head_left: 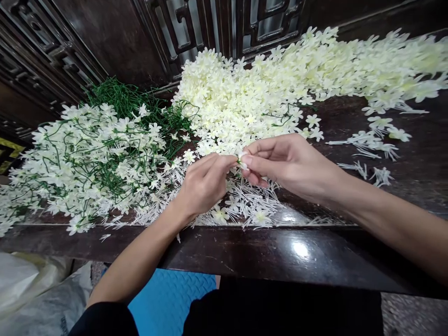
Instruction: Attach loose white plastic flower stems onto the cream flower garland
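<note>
My right hand [296, 163] pinches a small white artificial flower [242, 163] between thumb and forefinger. A bit of green stem shows at the flower's base, where the closed fingertips of my left hand [206, 184] meet it. Most of that stem is hidden by the left fingers. Below both hands lie loose white stamen-like sprigs [257, 198] and a few single blossoms [220, 214]. To the left spreads a heap of white flowers on green stems [101, 149]. Behind my hands is a big pile of pale yellow-white flower heads [238, 102].
Bare green stems [117, 95] are bunched at the back left. A dark carved wooden backrest [115, 37] rises behind the dark wooden bench [315, 252]. Several sprigs [380, 176] lie at right. Plastic bags [42, 289] and a blue mat [171, 298] are below the bench edge.
</note>
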The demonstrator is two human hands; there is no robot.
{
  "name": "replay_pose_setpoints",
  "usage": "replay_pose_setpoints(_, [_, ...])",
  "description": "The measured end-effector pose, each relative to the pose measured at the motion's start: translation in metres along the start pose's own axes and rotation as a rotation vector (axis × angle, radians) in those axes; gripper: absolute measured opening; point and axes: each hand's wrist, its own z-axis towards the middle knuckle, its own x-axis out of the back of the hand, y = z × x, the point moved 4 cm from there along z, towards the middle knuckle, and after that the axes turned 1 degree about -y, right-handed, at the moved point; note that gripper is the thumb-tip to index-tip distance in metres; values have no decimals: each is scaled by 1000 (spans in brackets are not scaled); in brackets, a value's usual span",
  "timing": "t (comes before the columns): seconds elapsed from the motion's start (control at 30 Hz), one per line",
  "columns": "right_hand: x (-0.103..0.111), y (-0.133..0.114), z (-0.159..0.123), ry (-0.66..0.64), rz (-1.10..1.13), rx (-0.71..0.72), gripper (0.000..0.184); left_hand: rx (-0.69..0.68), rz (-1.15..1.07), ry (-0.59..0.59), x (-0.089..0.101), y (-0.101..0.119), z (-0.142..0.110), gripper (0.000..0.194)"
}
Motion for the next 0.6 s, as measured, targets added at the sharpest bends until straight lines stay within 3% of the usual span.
replay_pose_setpoints(0.13, [12,-3,3,70,-83,47,29,207,-168,-57,2,-6,7,13])
replay_pose_setpoints(0.27, [28,-6,4,167,-370,95,29,510,-439,8,6,-22,8,12])
replay_pose_setpoints(0.4, [22,6,6,-51,-661,119,21,710,-593,82,8,-39,4,30])
replay_pose_setpoints(0.6, [13,20,7,-214,-852,199,11,695,-609,148,13,-45,5,42])
